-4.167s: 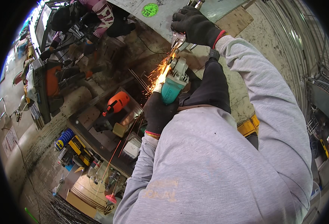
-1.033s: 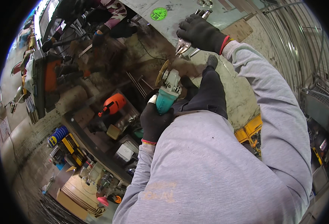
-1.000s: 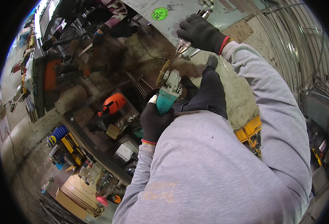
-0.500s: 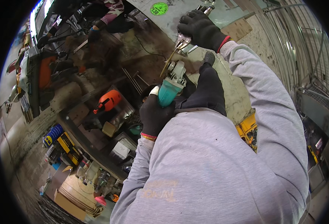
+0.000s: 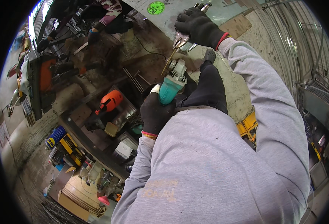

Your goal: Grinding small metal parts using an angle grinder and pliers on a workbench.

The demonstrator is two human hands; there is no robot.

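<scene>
The left hand (image 5: 155, 114), in a black glove, is wrapped tight around the teal body of an angle grinder (image 5: 170, 85), just above the middle of the picture. The grinder's thin round disc (image 5: 167, 62) sticks out at about 12 o'clock from that hand. The right hand (image 5: 199, 26), also gloved, sits up at 1 o'clock and squeezes a pair of pliers (image 5: 180, 39), whose tip pinches a small metal piece (too small to make out well) right next to the disc. The grinder looks heavy and hard, and it will likely shake and pull, so the fat teal body is the safe place to hold; the disc is thin and could crack or cut. The pliers look stiff and slippery, so they need a firm squeeze on the handles. About four seconds ago bright sparks flew off the disc; now there are none, and the grinder sits a bit lower.
</scene>
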